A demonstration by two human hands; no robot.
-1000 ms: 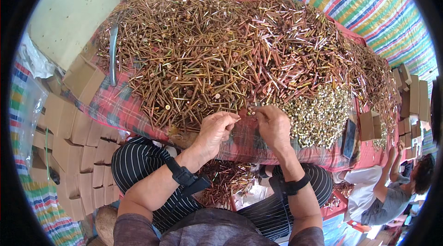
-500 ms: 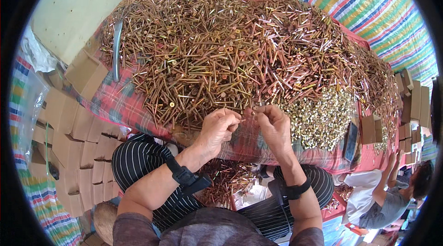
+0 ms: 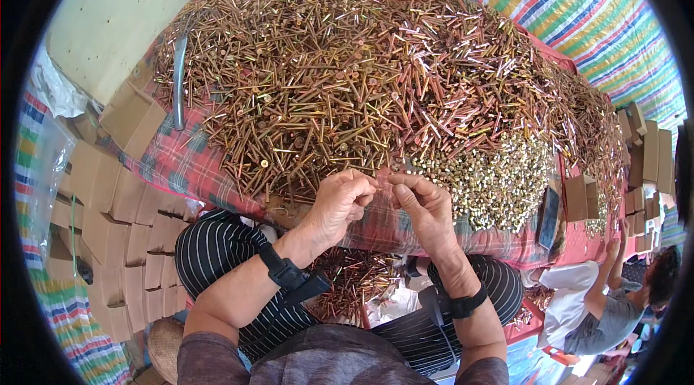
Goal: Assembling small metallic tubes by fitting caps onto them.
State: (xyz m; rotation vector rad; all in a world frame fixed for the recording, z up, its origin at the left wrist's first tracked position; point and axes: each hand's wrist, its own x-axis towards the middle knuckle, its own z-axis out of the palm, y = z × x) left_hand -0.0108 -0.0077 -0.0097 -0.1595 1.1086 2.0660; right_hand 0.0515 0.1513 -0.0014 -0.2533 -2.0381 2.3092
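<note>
My left hand is closed in a pinch above the near edge of a large heap of copper-coloured metal rods, some with round flat heads. Facing it is my right hand, its thumb and forefinger brought together close to the left fingertips. Whatever lies between the fingers of either hand is too small to make out. Just beyond the right hand spreads a pile of small, shiny gold and silver metal pieces, perhaps nuts. Under both hands runs a red plaid cloth.
A curved grey metal strip lies at the heap's left. Cardboard boxes are stacked at left, with small open cartons at right. A dark flat object rests beside the small pieces. Another person sits at lower right.
My right hand's fingertips have moved left and slightly nearer to me, closer to the left hand. The left hand stays almost in place. The whole view has shifted slightly.
</note>
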